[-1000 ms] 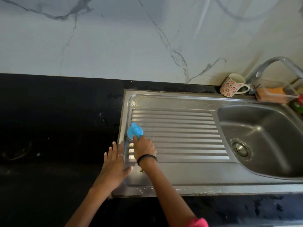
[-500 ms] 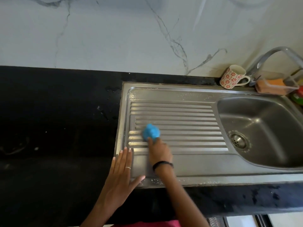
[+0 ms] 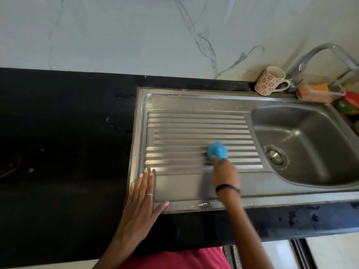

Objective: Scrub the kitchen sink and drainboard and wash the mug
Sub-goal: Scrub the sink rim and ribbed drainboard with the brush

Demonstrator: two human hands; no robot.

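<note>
My right hand [image 3: 225, 175] grips a blue scrubber [image 3: 217, 152] and presses it onto the ridged steel drainboard [image 3: 194, 125], near its right end beside the sink bowl [image 3: 310, 144]. The hand is motion-blurred. My left hand [image 3: 141, 199] lies flat with straight fingers on the drainboard's front left corner, partly over the black counter. A white mug with red flowers [image 3: 269, 81] stands upright at the back, behind the sink's rim, left of the tap.
A curved steel tap [image 3: 318, 55] rises at the back right. A clear tub with an orange sponge [image 3: 318, 92] sits beside it, with a red and green object [image 3: 349, 103] further right. Black counter [image 3: 64, 142] stretches left; a marble wall stands behind.
My right hand has slid the blue scrubber rightwards across the drainboard, from its left edge towards the bowl. My left hand stays flat at the front left corner.
</note>
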